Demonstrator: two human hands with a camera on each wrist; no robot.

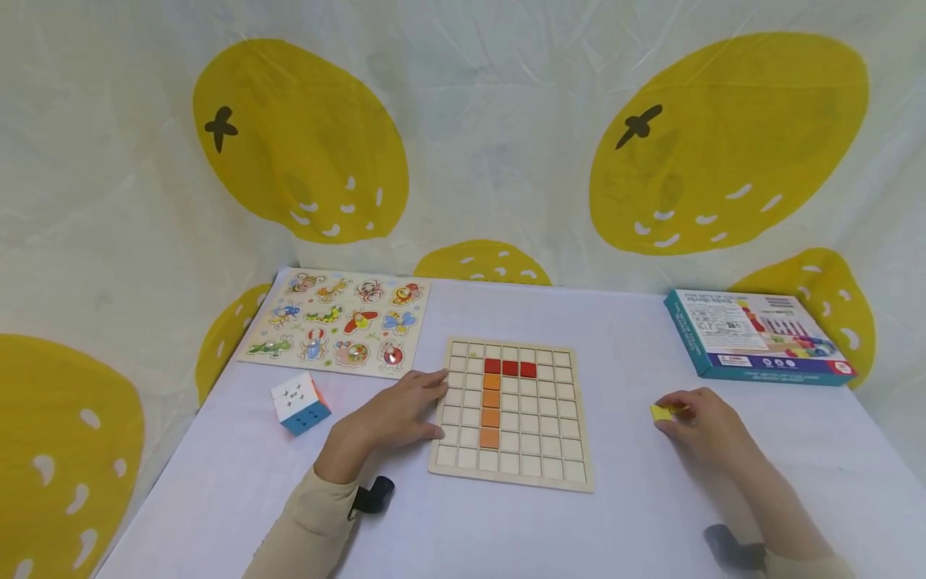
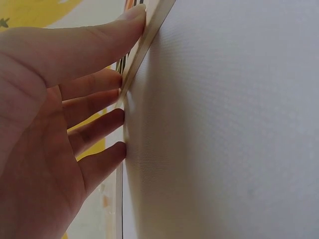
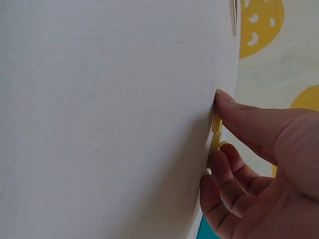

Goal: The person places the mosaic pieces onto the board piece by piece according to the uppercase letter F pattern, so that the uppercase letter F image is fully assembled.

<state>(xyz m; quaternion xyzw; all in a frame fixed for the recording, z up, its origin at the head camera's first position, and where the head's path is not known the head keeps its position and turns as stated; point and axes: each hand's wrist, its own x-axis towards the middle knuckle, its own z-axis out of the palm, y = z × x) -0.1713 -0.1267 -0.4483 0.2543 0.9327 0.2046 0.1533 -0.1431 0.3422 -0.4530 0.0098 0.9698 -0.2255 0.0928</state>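
A wooden grid board (image 1: pixel 557 473) lies flat in the middle of the table. A column of orange square tiles (image 1: pixel 490 400) and a row of 3 red tiles (image 1: pixel 510 367) sit in its cells. My left hand (image 1: pixel 405 410) rests at the board's left side, thumb and fingers spread along the edge; the left wrist view has the thumb (image 2: pixel 99 47) right at the frame. Off to the right of the board, my right hand (image 1: pixel 705 426) pinches small yellow tiles (image 1: pixel 661 412) at the tabletop. In the right wrist view, yellow pieces (image 3: pixel 216 142) show end to end between thumb and fingers.
A puzzle cube (image 1: pixel 298 404) stands left of my left hand. Behind it lies an insect picture board (image 1: pixel 329 322). A flat toy box (image 1: pixel 767 336) lies at the back right. A fruit-patterned cloth (image 1: pixel 499 121) hangs behind the white table.
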